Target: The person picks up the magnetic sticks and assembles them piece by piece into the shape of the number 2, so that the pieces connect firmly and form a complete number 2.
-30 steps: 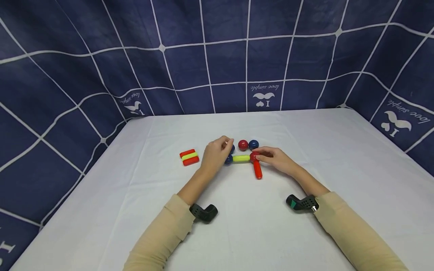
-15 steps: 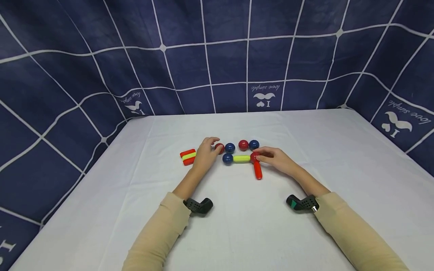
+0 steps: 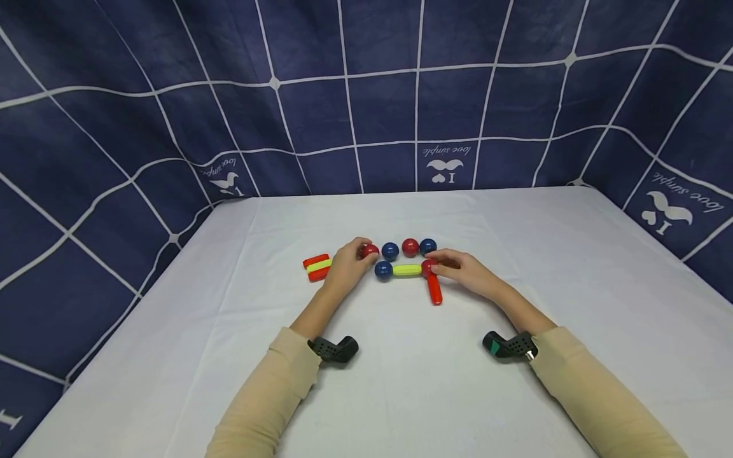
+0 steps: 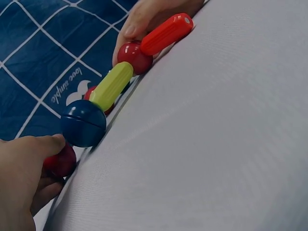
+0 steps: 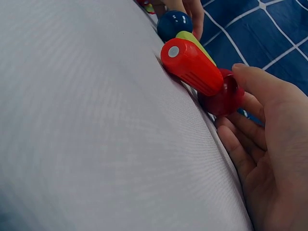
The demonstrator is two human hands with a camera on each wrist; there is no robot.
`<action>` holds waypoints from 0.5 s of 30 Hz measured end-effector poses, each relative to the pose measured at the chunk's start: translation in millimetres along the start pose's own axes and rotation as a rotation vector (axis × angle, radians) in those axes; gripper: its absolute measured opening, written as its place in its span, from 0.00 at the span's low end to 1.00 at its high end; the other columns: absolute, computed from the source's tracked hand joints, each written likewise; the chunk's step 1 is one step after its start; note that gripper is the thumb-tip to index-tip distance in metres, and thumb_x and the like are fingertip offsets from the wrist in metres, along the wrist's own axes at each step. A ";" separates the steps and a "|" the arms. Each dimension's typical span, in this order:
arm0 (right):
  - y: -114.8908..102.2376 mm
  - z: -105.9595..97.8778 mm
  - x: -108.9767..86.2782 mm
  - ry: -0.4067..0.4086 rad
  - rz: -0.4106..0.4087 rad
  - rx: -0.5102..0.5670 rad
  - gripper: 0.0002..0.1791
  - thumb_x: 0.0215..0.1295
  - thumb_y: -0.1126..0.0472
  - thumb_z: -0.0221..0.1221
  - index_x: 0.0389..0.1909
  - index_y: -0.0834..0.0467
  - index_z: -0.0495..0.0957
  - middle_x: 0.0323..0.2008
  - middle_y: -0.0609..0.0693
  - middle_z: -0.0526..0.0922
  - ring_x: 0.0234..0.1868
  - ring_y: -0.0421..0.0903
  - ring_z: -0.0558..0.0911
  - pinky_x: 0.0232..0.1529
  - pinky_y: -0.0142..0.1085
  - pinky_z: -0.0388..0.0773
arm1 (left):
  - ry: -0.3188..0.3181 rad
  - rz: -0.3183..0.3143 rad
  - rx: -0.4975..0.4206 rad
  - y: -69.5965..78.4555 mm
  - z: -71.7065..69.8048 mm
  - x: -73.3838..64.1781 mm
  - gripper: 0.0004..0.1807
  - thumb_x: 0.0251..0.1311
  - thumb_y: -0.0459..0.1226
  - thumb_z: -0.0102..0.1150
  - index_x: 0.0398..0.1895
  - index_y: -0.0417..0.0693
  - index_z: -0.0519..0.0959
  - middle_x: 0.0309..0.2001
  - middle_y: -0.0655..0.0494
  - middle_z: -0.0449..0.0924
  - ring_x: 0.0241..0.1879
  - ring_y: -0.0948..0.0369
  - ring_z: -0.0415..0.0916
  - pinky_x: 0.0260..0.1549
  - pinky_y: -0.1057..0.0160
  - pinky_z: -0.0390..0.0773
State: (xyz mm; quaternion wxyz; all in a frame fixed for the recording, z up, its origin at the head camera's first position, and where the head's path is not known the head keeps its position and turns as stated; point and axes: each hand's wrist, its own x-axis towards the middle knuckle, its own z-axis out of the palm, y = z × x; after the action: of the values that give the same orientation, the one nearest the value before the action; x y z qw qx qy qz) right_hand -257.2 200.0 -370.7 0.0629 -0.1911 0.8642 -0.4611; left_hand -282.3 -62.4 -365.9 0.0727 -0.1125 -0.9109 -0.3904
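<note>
Dark blue cloth [image 3: 383,108] with white lines stands behind a white table [image 3: 401,381]. At its middle lies the joined piece [image 3: 412,270]: a yellow stick [image 3: 405,270] between the blue end ball [image 3: 383,271] at left and the red corner ball [image 3: 427,268] at right, with a red stick [image 3: 435,290] pointing near. The right hand [image 3: 466,272] has thumb and fingers closed on this corner. To the left, the left hand [image 3: 346,267] pinches a loose red ball [image 3: 371,250] (thumb against fingers). Rightward of it stand one blue ball [image 3: 390,251], one more red ball [image 3: 410,247] and a last blue ball [image 3: 427,247]; at left, three spare sticks [image 3: 318,266]. I judge the step is arranging or picking a ball; next seems to call for a sure pinch, with the corner kept steady.
</note>
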 end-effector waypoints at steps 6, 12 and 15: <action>0.8 -0.5 -1.1 -0.002 0.002 -0.002 0.24 0.64 0.51 0.53 0.59 0.55 0.69 0.57 0.57 0.72 0.55 0.52 0.71 0.58 0.49 0.67 | 0.098 0.011 -0.085 3.1 0.4 0.5 0.20 0.57 0.44 0.58 0.51 0.46 0.74 0.42 0.50 0.78 0.40 0.57 0.73 0.41 0.62 0.76; -1.4 0.6 -2.1 -0.008 0.010 -0.010 0.24 0.63 0.51 0.53 0.59 0.55 0.68 0.55 0.57 0.74 0.54 0.52 0.72 0.57 0.49 0.67 | 0.156 0.101 -0.173 17.7 1.2 -5.2 0.20 0.57 0.44 0.58 0.52 0.46 0.73 0.45 0.53 0.76 0.40 0.59 0.72 0.36 0.66 0.75; -2.3 0.8 -2.1 -0.014 0.008 -0.018 0.25 0.63 0.52 0.53 0.59 0.55 0.68 0.54 0.57 0.74 0.53 0.52 0.72 0.57 0.49 0.68 | 0.101 0.153 -0.247 26.1 4.5 -10.4 0.22 0.57 0.42 0.58 0.53 0.44 0.71 0.47 0.53 0.75 0.41 0.59 0.72 0.38 0.66 0.76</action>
State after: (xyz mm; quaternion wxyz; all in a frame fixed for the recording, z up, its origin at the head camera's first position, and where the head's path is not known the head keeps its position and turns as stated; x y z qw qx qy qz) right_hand -254.4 199.1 -369.4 0.0690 -0.1913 0.8687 -0.4516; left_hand -265.6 -43.2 -353.1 0.1335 -0.1697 -0.8399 -0.4980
